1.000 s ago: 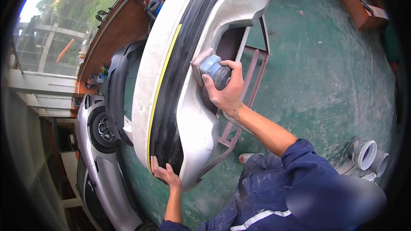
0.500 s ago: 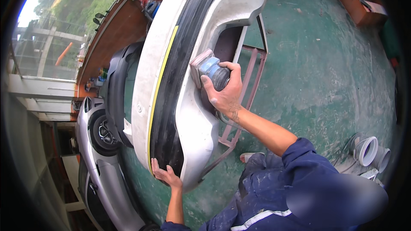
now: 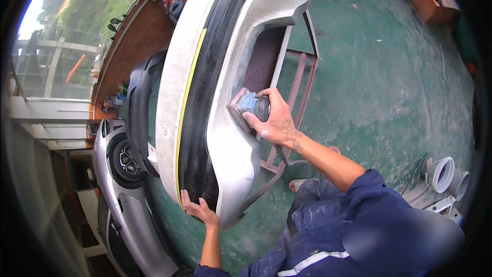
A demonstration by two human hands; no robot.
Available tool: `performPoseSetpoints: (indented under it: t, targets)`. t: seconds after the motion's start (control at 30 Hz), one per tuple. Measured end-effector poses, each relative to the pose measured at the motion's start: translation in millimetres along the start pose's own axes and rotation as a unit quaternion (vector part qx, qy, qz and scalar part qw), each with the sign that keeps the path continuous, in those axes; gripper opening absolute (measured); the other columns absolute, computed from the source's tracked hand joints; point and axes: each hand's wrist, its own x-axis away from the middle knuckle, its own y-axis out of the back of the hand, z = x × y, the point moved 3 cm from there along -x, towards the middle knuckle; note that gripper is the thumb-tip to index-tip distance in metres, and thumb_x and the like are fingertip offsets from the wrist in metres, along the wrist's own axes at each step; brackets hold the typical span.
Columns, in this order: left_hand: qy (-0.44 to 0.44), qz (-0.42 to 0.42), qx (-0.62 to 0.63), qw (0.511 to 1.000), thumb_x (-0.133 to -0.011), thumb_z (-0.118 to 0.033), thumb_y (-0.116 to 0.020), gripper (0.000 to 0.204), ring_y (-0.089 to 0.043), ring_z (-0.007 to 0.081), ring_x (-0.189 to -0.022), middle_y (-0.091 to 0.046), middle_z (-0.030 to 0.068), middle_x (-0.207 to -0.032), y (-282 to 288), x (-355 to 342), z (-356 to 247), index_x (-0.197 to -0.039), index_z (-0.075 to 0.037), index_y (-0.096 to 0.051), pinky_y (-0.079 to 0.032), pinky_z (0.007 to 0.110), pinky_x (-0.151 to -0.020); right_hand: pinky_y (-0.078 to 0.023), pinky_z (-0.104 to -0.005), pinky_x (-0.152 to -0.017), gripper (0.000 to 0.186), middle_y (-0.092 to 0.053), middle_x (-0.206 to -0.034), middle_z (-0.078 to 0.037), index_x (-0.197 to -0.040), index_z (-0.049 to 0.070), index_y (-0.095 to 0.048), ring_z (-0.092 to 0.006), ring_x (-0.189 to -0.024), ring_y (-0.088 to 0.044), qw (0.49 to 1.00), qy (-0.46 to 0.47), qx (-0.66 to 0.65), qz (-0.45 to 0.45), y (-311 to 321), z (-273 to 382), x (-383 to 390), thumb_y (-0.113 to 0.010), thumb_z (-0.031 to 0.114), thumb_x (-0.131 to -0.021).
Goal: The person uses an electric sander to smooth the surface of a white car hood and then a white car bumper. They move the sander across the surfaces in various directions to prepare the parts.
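A white car bumper (image 3: 233,159) with a black ribbed middle band (image 3: 201,107) and a strip of yellow tape (image 3: 190,90) stretches away in front of me. My right hand (image 3: 274,118) wraps round a blue and black sander (image 3: 251,105), whose square pad lies against the bumper's white inner contour, beside the recess. At the bumper's near end my left hand (image 3: 200,209) rests flat with fingers stretched out, touching the black band and the taped edge. It holds nothing. A hose (image 3: 289,160) runs below my right wrist.
A reddish metal stand (image 3: 302,82) sits under the bumper. Left of it are a dark bumper (image 3: 138,107) and a silver car (image 3: 138,220). White buckets (image 3: 442,175) stand at the right on the dusty green floor (image 3: 379,87). An orange beam (image 3: 435,5) lies far right.
My right hand has drawn the sander nearer along the bumper's white contour. The left hand stays at the near end.
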Motion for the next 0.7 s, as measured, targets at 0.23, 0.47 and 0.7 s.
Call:
performPoseSetpoints:
  t: [0.23, 0.47, 0.7]
  targets:
    - [-0.006, 0.001, -0.002, 1.0, -0.11, -0.043, -0.046, 0.066, -0.038, 0.0401, -0.15, -0.044, 0.022, -0.161, -1, -3, -1, -0.155, 0.005, -0.044, -0.021, 0.053, -0.125, -0.057, -0.0492, -0.086, 0.064, -0.062, -0.116, -0.021, -0.127, 0.0, -0.052, -0.0423, -0.098, -0.069, 0.995, 0.021, 0.011, -0.096, -7, -6, -9, -0.09, 0.028, -0.083]
    - [0.001, 0.005, 0.014, 1.0, -0.11, -0.043, -0.046, 0.067, -0.036, 0.0409, -0.151, -0.043, 0.0234, -0.161, -1, -3, -2, -0.155, 0.006, -0.043, -0.021, 0.053, -0.125, -0.059, -0.0459, -0.075, 0.062, -0.058, -0.111, -0.019, -0.121, -0.002, -0.054, -0.0386, -0.092, -0.069, 0.991, 0.09, 0.062, -0.075, -9, -8, 5, -0.091, 0.027, -0.081]
    - [-0.001, 0.008, 0.0, 1.0, -0.109, -0.042, -0.046, 0.066, -0.036, 0.0409, -0.151, -0.042, 0.0239, -0.162, 1, -1, 1, -0.156, 0.006, -0.043, -0.021, 0.053, -0.126, -0.059, -0.047, -0.073, 0.064, -0.058, -0.109, -0.019, -0.123, -0.001, -0.053, -0.0393, -0.087, -0.068, 0.983, 0.114, 0.056, -0.132, -12, -9, -5, -0.092, 0.026, -0.08]
